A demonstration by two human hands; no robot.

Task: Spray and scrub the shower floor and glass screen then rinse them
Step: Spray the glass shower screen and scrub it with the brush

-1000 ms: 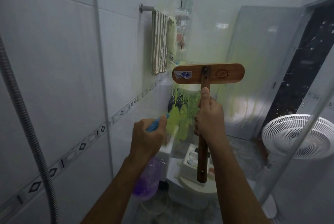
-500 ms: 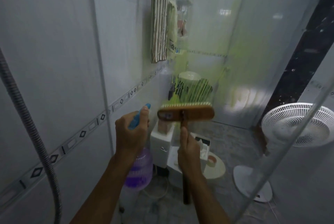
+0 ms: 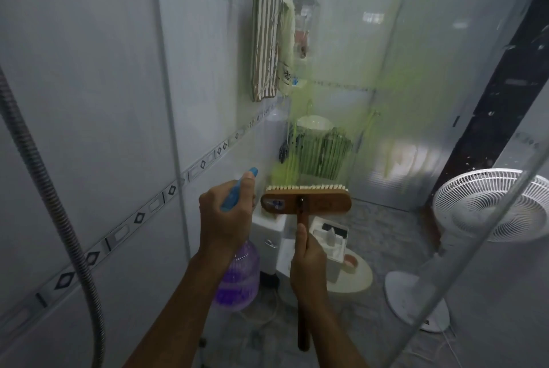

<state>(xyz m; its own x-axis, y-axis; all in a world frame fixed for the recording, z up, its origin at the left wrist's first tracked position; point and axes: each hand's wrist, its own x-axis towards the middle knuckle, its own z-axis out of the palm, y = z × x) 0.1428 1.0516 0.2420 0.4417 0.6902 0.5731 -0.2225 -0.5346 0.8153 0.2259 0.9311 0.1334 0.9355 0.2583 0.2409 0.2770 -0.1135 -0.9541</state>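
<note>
The glass screen [image 3: 395, 106] stands in front of me, smeared with yellow-green streaks above the brush. My right hand [image 3: 309, 266] grips the wooden handle of a scrub brush [image 3: 306, 204], thumb along the shaft; its pale bristles press against the glass. My left hand [image 3: 222, 219] holds a spray bottle [image 3: 237, 281] by its blue trigger head, the purple body hanging below, just left of the brush head. The shower floor is hidden below the frame.
White tiled wall [image 3: 89, 85] with a diamond border runs along the left; a metal shower hose [image 3: 50, 204] hangs at far left. Beyond the glass are a striped towel [image 3: 267, 47] on a rail, a toilet [image 3: 341, 257] and a white standing fan [image 3: 490, 207].
The brush has been dragged down the glass from chest height to lower, leaving green vertical streaks. Both hands dropped with it; the spray bottle stays beside the brush.
</note>
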